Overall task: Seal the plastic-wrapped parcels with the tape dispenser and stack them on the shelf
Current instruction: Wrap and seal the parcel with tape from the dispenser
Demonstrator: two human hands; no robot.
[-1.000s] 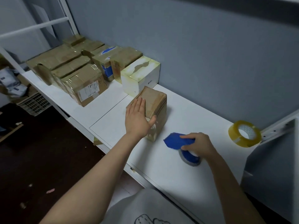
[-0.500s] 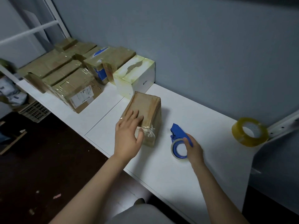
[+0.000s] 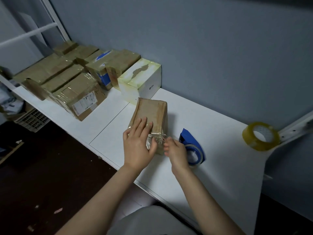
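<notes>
Brown parcel [image 3: 150, 114]: I press my left hand [image 3: 137, 148] flat on it for steadiness; my right hand [image 3: 177, 151] meets its bunched wrap [image 3: 158, 136], grip unclear; tape dispenser [image 3: 188, 138] lies just right.

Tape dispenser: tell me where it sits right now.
Head view: the tape dispenser lies on the white table, right of centre, just right of the right hand and the parcel; the tape roll sits farther right.
</notes>
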